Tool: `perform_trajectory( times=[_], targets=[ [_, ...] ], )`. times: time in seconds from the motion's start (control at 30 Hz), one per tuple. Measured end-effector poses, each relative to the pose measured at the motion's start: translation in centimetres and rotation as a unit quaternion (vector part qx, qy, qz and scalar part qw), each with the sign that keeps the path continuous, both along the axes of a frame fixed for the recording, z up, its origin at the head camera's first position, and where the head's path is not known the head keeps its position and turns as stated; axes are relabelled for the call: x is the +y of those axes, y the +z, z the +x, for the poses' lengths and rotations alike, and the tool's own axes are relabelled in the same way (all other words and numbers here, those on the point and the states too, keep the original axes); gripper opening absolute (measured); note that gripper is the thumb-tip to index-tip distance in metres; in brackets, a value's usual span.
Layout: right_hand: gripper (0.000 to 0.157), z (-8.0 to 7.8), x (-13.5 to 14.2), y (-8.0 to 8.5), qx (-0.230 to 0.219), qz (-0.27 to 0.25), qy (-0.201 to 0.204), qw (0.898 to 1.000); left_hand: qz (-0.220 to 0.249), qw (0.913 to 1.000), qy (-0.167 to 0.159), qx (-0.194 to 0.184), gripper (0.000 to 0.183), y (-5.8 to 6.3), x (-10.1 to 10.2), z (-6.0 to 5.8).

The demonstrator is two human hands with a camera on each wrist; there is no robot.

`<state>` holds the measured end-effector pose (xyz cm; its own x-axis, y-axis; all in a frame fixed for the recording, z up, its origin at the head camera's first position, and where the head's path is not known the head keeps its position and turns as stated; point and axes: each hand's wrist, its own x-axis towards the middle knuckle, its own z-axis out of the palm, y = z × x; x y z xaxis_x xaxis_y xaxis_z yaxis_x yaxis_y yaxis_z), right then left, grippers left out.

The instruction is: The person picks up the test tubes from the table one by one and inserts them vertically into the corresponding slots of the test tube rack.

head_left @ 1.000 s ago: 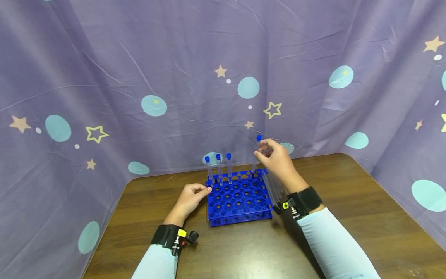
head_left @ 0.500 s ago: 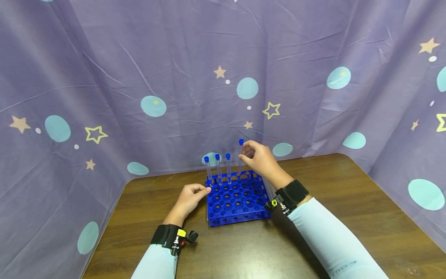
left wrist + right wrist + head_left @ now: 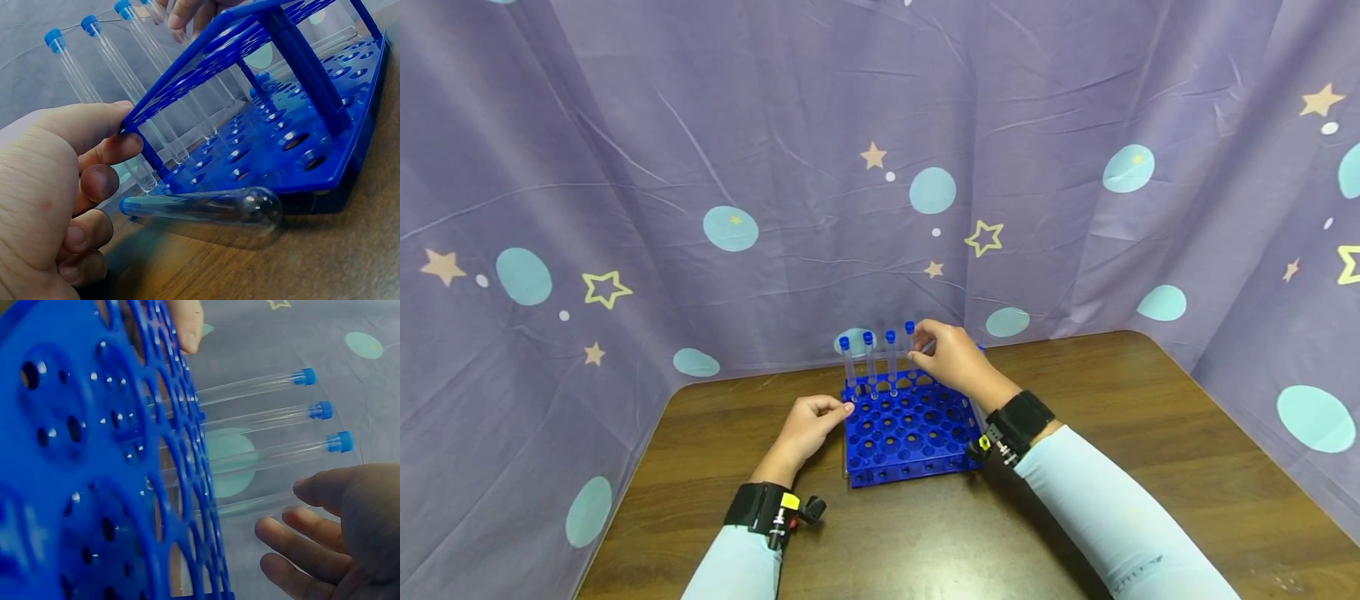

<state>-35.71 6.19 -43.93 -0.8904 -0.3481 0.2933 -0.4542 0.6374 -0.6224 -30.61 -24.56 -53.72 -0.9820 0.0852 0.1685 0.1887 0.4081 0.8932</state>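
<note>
The right hand (image 3: 951, 357) pinches a capped tube (image 3: 910, 342) at the far side of the rack (image 3: 917, 475), whose left edge the left hand (image 3: 807, 429) grips; likely light, stiff, slick and breakable, the tube is best held below its cap (image 3: 909, 327).

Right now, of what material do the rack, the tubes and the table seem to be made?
Rack: probably molded plastic, opaque blue, glossy with bright highlights.
Tubes: smooth, see-through, with shiny streaks; glass or clear plastic, I cannot tell.
Table: wood or wood-look laminate, from its brown grain and slight sheen.
</note>
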Motion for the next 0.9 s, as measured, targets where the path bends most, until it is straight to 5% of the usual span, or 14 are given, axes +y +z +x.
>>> perform_trajectory(
  times=[0.9],
  targets=[
    [0.012, 0.11, -0.20, -0.51, -0.003, 0.037, 0.015, 0.999, -0.002, 1.0000, 0.000, -0.005, 0.021, 0.00, 0.02, -0.01]
  ],
)
